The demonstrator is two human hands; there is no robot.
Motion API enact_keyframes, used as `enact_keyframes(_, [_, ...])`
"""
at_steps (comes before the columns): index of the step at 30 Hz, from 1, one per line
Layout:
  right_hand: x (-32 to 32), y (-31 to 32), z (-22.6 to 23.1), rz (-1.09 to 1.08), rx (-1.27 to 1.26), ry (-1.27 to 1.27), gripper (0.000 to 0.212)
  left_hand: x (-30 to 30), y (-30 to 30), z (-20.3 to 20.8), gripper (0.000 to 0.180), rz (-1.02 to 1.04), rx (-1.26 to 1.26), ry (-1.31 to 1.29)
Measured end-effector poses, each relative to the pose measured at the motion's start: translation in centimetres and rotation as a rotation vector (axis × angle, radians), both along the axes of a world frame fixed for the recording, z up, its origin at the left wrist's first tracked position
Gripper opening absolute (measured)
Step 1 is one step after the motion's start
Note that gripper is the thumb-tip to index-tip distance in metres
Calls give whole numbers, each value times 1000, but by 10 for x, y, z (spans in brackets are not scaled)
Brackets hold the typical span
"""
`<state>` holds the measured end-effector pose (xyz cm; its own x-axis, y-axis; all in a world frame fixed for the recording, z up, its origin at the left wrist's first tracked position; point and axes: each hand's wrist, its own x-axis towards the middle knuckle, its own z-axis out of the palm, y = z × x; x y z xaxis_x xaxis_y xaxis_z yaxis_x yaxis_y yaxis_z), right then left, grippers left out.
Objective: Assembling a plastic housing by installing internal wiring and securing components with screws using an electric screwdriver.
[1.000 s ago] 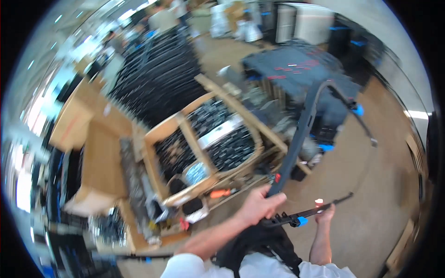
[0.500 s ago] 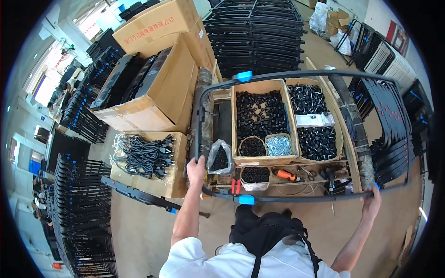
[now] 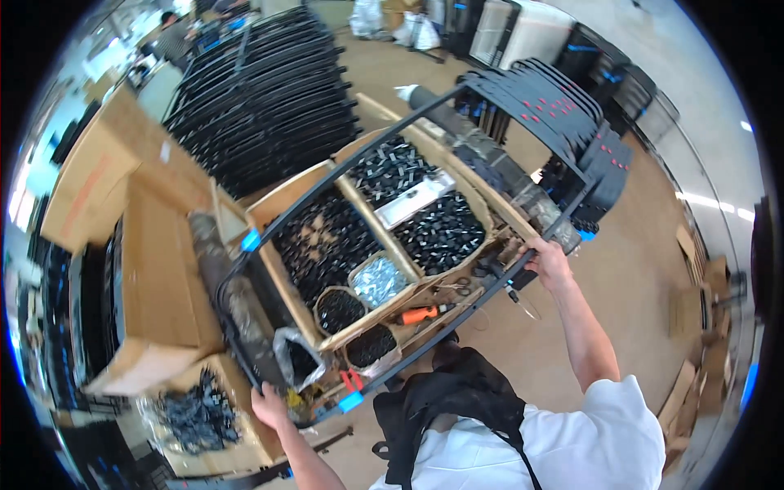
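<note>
I hold a large black rectangular tube frame out over a workbench with both hands. My left hand is closed round its near left corner, and my right hand grips it near the right end of the near bar. One blue clip sits on the near bar and another blue clip on the far bar. Under the frame, cardboard trays hold many small black parts, a small box of silver screws and a white box.
An orange-handled tool and red-handled pliers lie along the bench's near side. Dark cables lie on a carton at left, beside a big open carton. Stacked black frames stand behind; more frames with red dots stand at right.
My view has swung to the right, so the bench appears slanted. The frame stays in both hands and now lies slanted in view, its right end higher.
</note>
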<state>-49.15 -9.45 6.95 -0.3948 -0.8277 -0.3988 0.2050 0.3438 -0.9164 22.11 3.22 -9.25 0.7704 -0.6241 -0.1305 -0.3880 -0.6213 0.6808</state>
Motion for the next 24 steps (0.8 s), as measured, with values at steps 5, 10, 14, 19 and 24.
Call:
enact_keyframes(5, [-10,22,6,64,28,-22,20,-5,-7,20,46,-107,188,-445])
enact_keyframes(10, [-22,28,-53,-50,57,-126,21,-24,0,11,46,-123,99,-417])
enact_keyframes(14, [-33,31,-102,61,169,-191,20,-8,2,16,48,-145,186,-464])
enact_keyframes(19, [-94,60,-165,497,-10,-34,25,-18,-9,12,51,-130,209,-522])
enact_keyframes(24, [-89,-5,-245,375,128,1162,62,-16,-6,31,54,-202,270,-532])
